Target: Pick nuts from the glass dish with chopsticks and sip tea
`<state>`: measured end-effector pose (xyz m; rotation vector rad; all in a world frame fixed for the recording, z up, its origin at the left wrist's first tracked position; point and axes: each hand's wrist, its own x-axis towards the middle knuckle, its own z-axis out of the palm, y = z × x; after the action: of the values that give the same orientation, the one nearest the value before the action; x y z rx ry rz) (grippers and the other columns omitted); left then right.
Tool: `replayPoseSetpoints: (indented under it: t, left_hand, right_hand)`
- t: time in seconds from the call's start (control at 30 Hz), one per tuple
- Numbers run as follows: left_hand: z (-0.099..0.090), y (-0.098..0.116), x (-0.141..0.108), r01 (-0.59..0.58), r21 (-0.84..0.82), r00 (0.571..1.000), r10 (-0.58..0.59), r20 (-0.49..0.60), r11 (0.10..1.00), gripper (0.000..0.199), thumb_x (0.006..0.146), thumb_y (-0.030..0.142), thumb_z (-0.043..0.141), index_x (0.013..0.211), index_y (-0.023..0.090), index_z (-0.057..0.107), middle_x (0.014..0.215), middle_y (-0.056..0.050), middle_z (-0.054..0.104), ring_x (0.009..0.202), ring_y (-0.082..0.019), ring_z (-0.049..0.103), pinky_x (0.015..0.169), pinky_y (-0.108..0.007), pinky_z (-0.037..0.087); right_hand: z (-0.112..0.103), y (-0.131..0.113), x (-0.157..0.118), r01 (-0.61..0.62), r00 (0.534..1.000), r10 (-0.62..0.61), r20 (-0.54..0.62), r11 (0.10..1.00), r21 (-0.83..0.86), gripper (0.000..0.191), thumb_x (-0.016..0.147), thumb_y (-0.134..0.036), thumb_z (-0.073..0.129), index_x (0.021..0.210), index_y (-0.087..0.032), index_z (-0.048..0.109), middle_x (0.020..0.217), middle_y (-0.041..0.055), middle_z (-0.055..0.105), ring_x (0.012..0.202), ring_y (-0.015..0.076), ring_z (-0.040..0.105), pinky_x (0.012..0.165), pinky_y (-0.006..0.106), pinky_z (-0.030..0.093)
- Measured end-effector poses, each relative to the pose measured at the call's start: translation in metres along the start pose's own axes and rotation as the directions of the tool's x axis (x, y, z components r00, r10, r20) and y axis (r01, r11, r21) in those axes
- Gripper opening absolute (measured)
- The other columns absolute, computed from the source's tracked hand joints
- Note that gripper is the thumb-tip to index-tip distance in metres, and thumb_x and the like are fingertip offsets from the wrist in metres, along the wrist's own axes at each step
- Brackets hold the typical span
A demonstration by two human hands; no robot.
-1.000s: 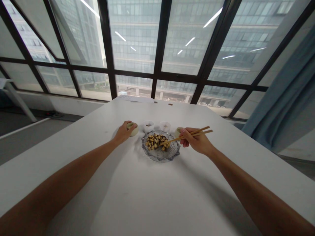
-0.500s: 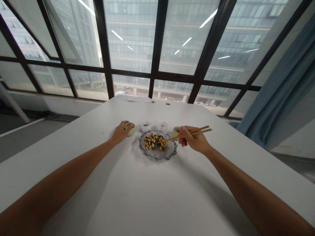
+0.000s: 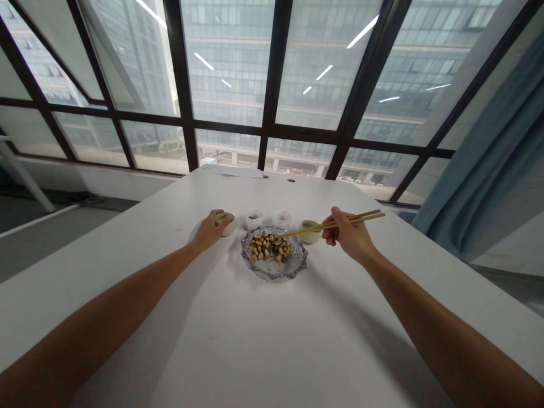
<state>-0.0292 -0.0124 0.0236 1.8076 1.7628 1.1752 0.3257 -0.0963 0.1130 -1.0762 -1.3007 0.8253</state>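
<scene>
My left hand (image 3: 211, 228) is wrapped round the rim and side of a small pale green cup (image 3: 229, 227) standing on the white table. In my right hand (image 3: 345, 231) is a pair of wooden chopsticks (image 3: 314, 228), slanting down to the left over a glass dish (image 3: 293, 266). Their tips are at the back of a heap of pistachios (image 3: 266, 245) in the dish; whether a nut is pinched between them is too small to tell. A second pale green cup (image 3: 310, 235) stands beneath the chopsticks, just left of my right hand.
Two small white cups (image 3: 254, 219) stand behind the dish, the left one with something dark inside. Sheets of paper (image 3: 232, 171) lie at the table's far edge, before the windows. A blue curtain (image 3: 476, 153) hangs at the right.
My right hand and the chopsticks have moved right and slightly back, lifting the tips from the middle of the nuts. The right green cup shows more fully. My left hand stays on its cup.
</scene>
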Motion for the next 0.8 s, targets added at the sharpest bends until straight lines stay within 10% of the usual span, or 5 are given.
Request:
replayPoseSetpoints:
  t: [0.6,0.8]
  left_hand:
    - [0.002,-0.006,-0.007,-0.389,0.116,0.913,0.399,-0.085,0.914,0.069,0.066,0.037,0.084,0.125,0.019,0.053,0.129,-0.012,0.062,0.123,-0.030,0.057,0.108,-0.044,0.045]
    - [0.004,-0.010,-0.006,-0.394,0.138,0.912,0.405,-0.065,0.909,0.068,0.068,0.042,0.082,0.125,0.020,0.053,0.128,-0.012,0.061,0.122,-0.030,0.058,0.108,-0.044,0.045]
  right_hand:
    - [0.000,-0.013,-0.011,0.194,0.975,-0.186,0.119,0.979,-0.063,0.059,0.079,-0.076,0.064,0.066,-0.019,0.063,0.048,0.0044,0.063,0.035,0.0153,0.054,0.034,0.029,0.043]
    - [-0.022,-0.019,0.001,0.258,0.948,-0.299,-0.109,0.922,-0.288,0.063,0.082,-0.081,0.054,0.067,-0.020,0.062,0.049,0.0052,0.063,0.035,0.0149,0.054,0.034,0.028,0.043]
